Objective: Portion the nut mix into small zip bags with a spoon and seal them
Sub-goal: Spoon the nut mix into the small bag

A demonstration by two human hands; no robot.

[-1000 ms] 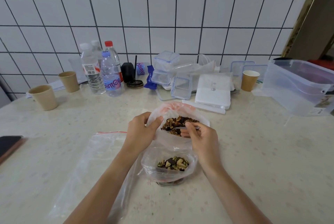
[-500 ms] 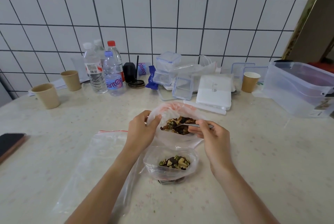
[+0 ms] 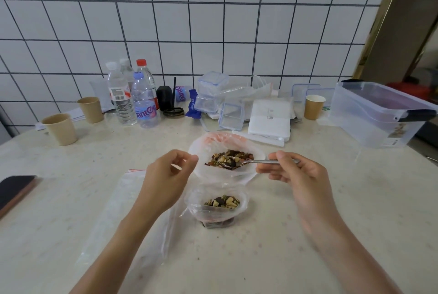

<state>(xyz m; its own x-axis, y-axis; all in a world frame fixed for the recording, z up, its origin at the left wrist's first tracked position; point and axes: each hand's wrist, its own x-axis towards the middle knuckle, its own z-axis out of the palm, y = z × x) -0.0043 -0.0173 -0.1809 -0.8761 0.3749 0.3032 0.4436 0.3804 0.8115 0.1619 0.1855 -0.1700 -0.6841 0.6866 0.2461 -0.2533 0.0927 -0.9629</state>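
Scooping: a loaded spoon sits over the big bag of nut mix, ready to go to the small zip bag.

The right hand pinches the spoon handle; the left hand, fingers loosely curled, holds nothing just at 9 o'clock of the big bag. The small bag, part filled, stands open at 6 o'clock of it, so next comes a level carry and a tip. Counted: one spoon, one empty bag lying flat at 8 o'clock, three paper cups, four bottles.

A: Left hand?
B: Raised off the surface; fingers loosely curled, holding nothing; forearm angled in from lower left.
A: Right hand?
B: Fingers pinching a spoon handle; palm turned inward.
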